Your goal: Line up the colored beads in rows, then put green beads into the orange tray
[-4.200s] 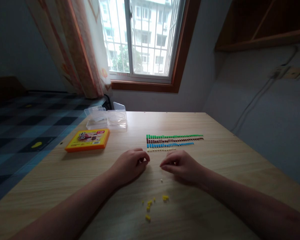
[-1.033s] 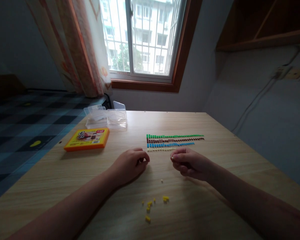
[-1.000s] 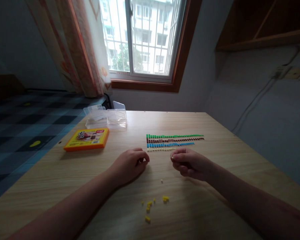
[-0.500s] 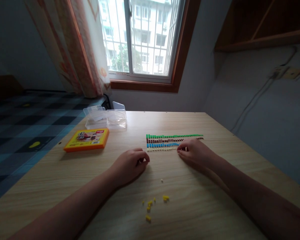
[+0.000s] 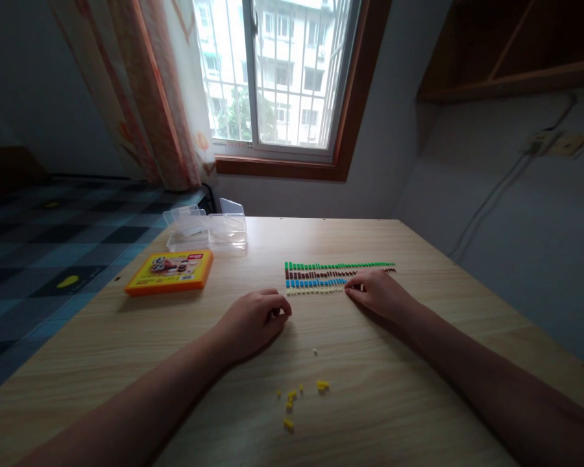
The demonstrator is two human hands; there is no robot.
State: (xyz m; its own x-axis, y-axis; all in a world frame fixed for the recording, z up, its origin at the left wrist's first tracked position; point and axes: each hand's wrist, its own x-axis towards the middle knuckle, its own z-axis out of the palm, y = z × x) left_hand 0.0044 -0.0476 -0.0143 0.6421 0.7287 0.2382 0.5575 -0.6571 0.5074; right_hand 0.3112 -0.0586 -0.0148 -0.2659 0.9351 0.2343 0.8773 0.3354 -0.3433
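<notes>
Rows of tiny building blocks lie across the table: a green row at the back, then a brown row, a blue row and a cream row nearest me. My right hand is at the right end of the cream row, its fingers pinched together; whatever is between the fingertips is too small to make out. It covers part of the brown row. My left hand rests on the table with curled fingers, left of the rows' near end, and nothing shows in it. One loose cream block lies between my forearms.
Several yellow blocks are scattered close to me. A yellow and orange box lies at the left, with clear plastic cases standing open behind it. A bed borders the table's left side; a wall with a cable is at right.
My right hand has shifted very slightly at the end of the cream row, its forearm a little lower. The left hand and the blocks look the same.
</notes>
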